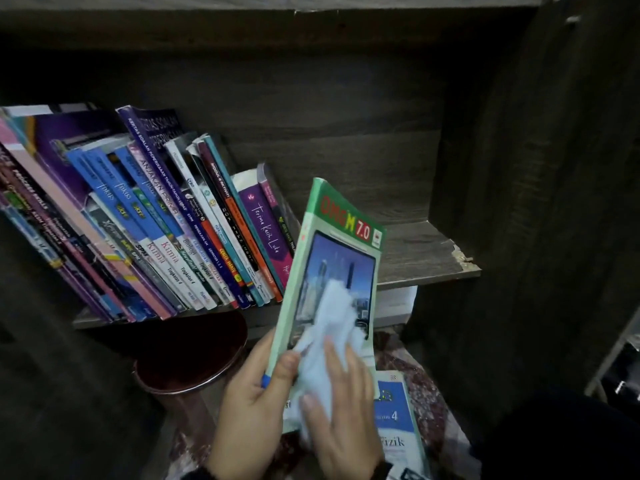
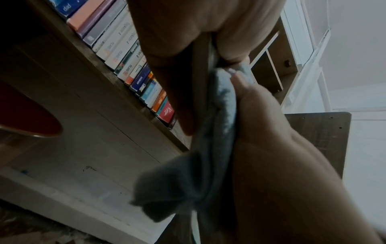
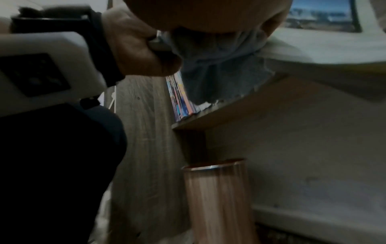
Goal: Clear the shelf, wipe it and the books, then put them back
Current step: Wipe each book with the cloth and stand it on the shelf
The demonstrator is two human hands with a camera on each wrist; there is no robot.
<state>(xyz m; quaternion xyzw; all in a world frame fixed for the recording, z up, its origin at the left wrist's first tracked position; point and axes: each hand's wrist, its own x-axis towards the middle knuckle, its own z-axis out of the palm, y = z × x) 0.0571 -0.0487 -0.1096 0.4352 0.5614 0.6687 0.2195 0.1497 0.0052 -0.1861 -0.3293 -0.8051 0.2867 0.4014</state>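
**Operator:** Head view first. I have the green book [image 1: 334,271] upright in front of the shelf [image 1: 426,261], my left hand [image 1: 254,389] curled round its lower spine edge, thumb on the cover. My right hand [image 1: 343,403] lies flat with straight fingers, pressing the pale cloth [image 1: 329,327] against the cover picture.

**Observer:** What worries you?

**Operator:** I grip only the bottom corner, so a hard wipe upward could, I judge, bend the soft cover or lever the book out of my fingers. The leaning row of books [image 1: 156,230] on the shelf looks ready to slide right if I knock it. A blue-and-white book [image 1: 394,417] lies on the floor just beside my right hand; a dropped book would land on it.

**Observer:** Left wrist view?

**Operator:** The left hand [image 2: 188,49] pinches the book's edge, and the cloth [image 2: 211,148] is bunched under my right hand [image 2: 282,165]. Bunched like that, it may wipe only a stripe. The spines [image 2: 129,62] sit right at the shelf's front lip.

**Observer:** Right wrist?

**Operator:** Blurred. The cloth [image 3: 221,59] hangs loose below my palm [image 3: 208,16], and its tail could snag the shelf edge [image 3: 219,113]. A copper-coloured bin [image 3: 217,198] stands underneath, open; the cloth could fall in.
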